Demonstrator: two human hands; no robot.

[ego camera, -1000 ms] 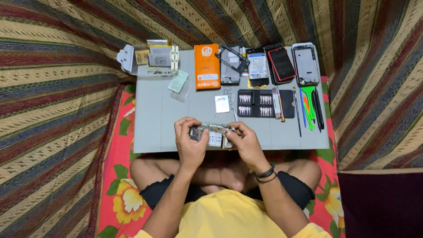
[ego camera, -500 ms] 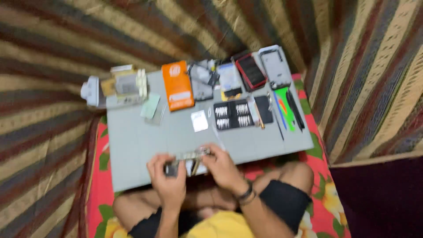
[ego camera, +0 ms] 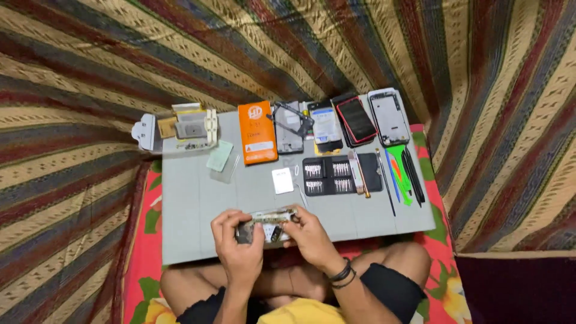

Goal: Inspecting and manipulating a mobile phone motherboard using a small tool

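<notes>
Both hands, left hand (ego camera: 239,246) and right hand (ego camera: 309,234), grip an opened phone (ego camera: 267,223) at the grey mat's (ego camera: 192,210) near edge. Beyond lies a black bit case (ego camera: 341,175); farther, an orange box (ego camera: 257,132).

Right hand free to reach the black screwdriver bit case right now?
Probably not yet: the right hand and left hand both grip the opened phone body. The black screwdriver bit case lies just beyond on the grey mat, path unobstructed.
</notes>
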